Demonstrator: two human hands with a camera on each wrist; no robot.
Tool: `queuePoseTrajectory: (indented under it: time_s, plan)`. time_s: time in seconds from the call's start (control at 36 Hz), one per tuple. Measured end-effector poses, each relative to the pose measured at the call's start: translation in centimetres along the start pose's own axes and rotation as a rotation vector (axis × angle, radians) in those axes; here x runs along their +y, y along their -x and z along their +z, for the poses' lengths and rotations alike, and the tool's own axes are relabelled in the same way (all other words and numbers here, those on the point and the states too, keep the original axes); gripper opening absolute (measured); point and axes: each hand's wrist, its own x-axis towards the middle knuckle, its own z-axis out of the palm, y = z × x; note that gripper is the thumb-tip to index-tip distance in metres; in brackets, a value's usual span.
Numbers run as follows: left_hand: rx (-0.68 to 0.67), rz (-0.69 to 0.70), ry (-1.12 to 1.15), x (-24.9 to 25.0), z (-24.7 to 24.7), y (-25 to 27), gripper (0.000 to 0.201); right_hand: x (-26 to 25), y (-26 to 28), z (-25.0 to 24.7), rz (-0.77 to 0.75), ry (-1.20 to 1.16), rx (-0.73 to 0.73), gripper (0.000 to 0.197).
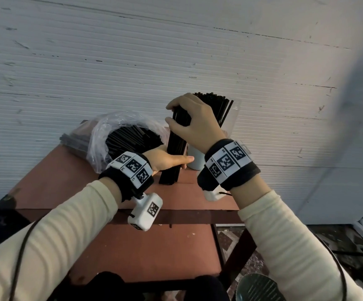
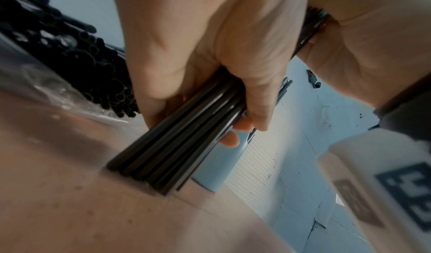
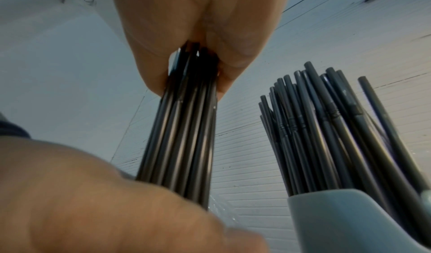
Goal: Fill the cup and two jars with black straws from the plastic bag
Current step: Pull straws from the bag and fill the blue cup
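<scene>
A bundle of black straws (image 1: pixel 173 157) stands upright with its lower ends on the red-brown table (image 1: pixel 132 246). My right hand (image 1: pixel 176 118) grips the bundle near its top (image 3: pixel 186 128). Lower down, my left hand (image 1: pixel 176 159) has its thumb and fingers curled round the same bundle (image 2: pixel 177 146). To the left, the clear plastic bag (image 1: pixel 98 137) lies open, full of black straws (image 2: pixel 70 54). Just behind the bundle is a pale cup (image 1: pixel 195 158) (image 3: pixel 349 220) holding several black straws (image 3: pixel 326 128). Part of a clear jar (image 1: pixel 233 120) shows behind my right hand.
The table stands against a ribbed white wall (image 1: pixel 176 51). More dark straws (image 1: pixel 74 140) lie flat at the table's back left, under the bag. The table's right edge (image 1: pixel 217 246) drops to a patterned floor (image 1: pixel 252 257).
</scene>
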Motion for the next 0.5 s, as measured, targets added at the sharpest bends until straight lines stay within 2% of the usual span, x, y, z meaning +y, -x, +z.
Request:
queuePoseTrajectory:
  time_s: [0.14,0.22,0.28,0.33,0.42,0.5]
  plan:
    - [0.166,0.088,-0.006,0.7,-0.4,0.0,0.042,-0.3,0.2,-1.8,0.095,-0.041,0.083,0.078]
    - [0.170,0.171,0.002,2.0,-0.8,0.5,0.036,-0.1,0.4,-3.4,0.195,-0.101,0.086,0.089]
    - [0.096,0.236,-0.009,3.1,-0.9,0.9,0.033,0.0,0.4,-4.3,0.271,-0.108,-0.014,0.092]
    - [-0.030,0.276,-0.078,4.1,-0.7,1.4,0.032,0.2,0.4,-5.1,0.319,-0.128,-0.165,0.084]
    - [-0.228,0.275,-0.140,5.3,-0.2,2.1,0.022,0.0,0.7,-5.6,0.336,-0.209,-0.365,0.056]
    - [-0.273,0.311,-0.203,5.8,0.4,2.3,0.025,-0.1,1.0,-5.1,0.272,-0.149,-0.418,0.033]
